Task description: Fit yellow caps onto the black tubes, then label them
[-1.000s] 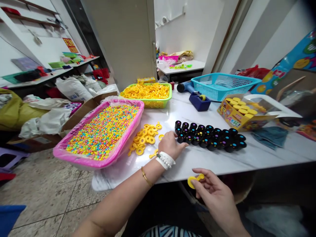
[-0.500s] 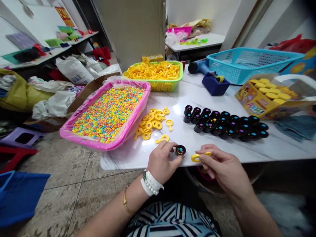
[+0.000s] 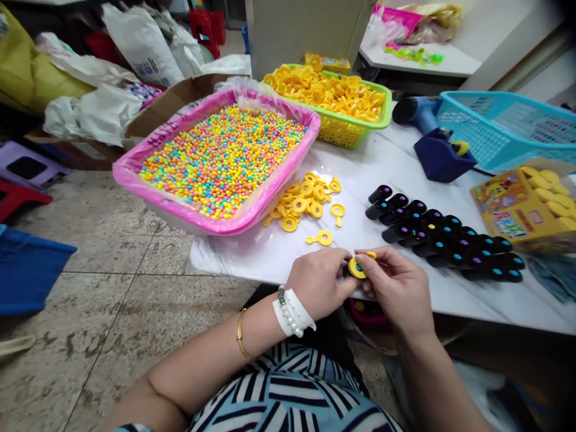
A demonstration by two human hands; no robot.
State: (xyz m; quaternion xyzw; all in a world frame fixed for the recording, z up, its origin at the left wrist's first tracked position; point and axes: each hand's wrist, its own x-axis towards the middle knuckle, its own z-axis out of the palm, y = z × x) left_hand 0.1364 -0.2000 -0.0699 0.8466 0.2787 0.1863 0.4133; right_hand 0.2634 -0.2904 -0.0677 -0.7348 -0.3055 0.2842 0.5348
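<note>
My left hand (image 3: 320, 281) is closed around a small black cup, mostly hidden now by my fingers and a yellow piece. Between the fingertips of my right hand (image 3: 398, 288) is a yellow ring-shaped lid with a tab (image 3: 357, 268), lying over the cup's mouth. Something blue shows through its centre hole. Whether it is pressed down on the cup, I cannot tell. Loose yellow ring lids (image 3: 299, 205) lie in a heap beyond my left hand, with one lid (image 3: 320, 238) apart. Rows of black cups (image 3: 443, 240) stand on the table beyond my right hand.
A pink tray (image 3: 130, 177) lined with plastic holds many coloured beads. Behind it stands a green basket (image 3: 387, 111) of yellow lids. To the right are a blue tape dispenser (image 3: 443, 157), a light-blue basket (image 3: 499, 132) and a printed carton (image 3: 504, 210) holding yellow pieces.
My right hand has brought the yellow lid leftward onto the black cup in my left hand. Both hands now meet. The camera view has turned left and down.
</note>
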